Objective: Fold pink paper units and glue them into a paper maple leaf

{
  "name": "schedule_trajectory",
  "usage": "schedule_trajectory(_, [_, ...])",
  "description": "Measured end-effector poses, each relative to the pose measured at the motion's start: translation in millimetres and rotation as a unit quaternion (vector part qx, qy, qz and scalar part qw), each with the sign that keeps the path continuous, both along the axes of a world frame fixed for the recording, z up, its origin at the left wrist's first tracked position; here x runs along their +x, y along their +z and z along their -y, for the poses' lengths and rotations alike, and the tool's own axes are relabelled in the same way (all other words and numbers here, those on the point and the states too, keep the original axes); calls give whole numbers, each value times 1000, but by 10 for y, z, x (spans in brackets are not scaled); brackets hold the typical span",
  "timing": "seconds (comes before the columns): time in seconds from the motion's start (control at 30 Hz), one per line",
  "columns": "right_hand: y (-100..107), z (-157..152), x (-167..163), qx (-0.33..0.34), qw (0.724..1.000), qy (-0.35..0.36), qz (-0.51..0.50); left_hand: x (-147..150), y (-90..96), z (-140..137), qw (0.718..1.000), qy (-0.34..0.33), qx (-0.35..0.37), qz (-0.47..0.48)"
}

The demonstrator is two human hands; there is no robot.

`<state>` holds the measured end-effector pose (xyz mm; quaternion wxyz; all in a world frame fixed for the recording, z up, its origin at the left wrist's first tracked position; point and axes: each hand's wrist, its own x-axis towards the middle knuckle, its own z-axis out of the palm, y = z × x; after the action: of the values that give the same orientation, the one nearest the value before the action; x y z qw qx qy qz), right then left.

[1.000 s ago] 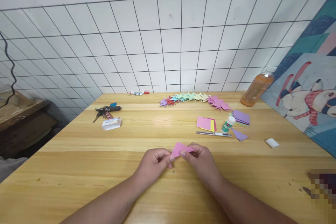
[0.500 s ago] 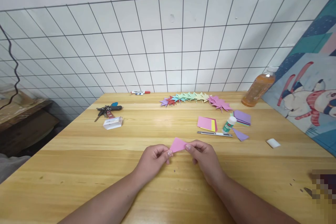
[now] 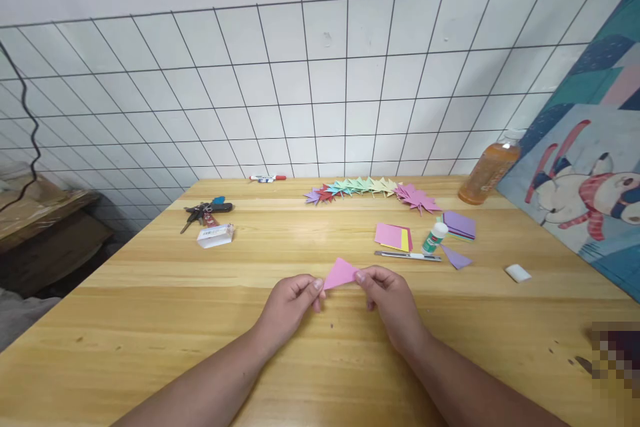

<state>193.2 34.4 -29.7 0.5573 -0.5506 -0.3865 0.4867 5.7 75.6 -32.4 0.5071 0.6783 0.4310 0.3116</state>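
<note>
1. Right hand point(image 3: 393, 301) has shifted right since a second ago, to the right corner of the pink paper triangle point(image 3: 341, 273).
2. Left hand point(image 3: 289, 301) pinches the left corner, right hand the other; triangle spans between, over near-centre table point(image 3: 190, 313).
3. Glue stick point(image 3: 435, 239) upright, farther right.

Your wooden table point(image 3: 150, 307) is carrying keys point(image 3: 205, 213), a small box point(image 3: 215, 235), a marker point(image 3: 276, 178), a folded-paper row point(image 3: 366, 185), a bottle point(image 3: 490, 170), pink and yellow sheets point(image 3: 390, 235), a purple-topped stack point(image 3: 460, 223), a glue stick point(image 3: 433, 241), a cutter point(image 3: 403, 255), a purple paper piece point(image 3: 457, 258) and a white block point(image 3: 519, 273).
</note>
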Motion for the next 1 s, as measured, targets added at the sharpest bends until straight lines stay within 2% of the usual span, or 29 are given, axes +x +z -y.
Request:
schedule_trajectory(0.07, [-6,-12,21,-5,1000,-10,-12,-9,-2,-15,1000,15,-6,16])
schedule_trajectory(0.17, [-14,-24,33,-6,1000,14,-5,-15,13,-21,999,15,-17,32])
schedule_trajectory(0.3, [-41,-21,10,11,998,54,37,-1,42,26,997,-56,-28,45])
schedule_trajectory(0.43, [-83,-13,0,18,996,71,47,22,30,77,986,-104,-82,97])
schedule_trajectory(0.7, [-104,-21,-4,65,991,89,72,29,10,36,958,-101,-179,197])
schedule_trajectory(0.8, [-99,-13,-7,84,987,96,93,21,0,27,954,-86,-197,210])
schedule_trajectory(1.0, [-93,-6,-15,79,986,92,116,15,-17,10,946,-82,-203,240])
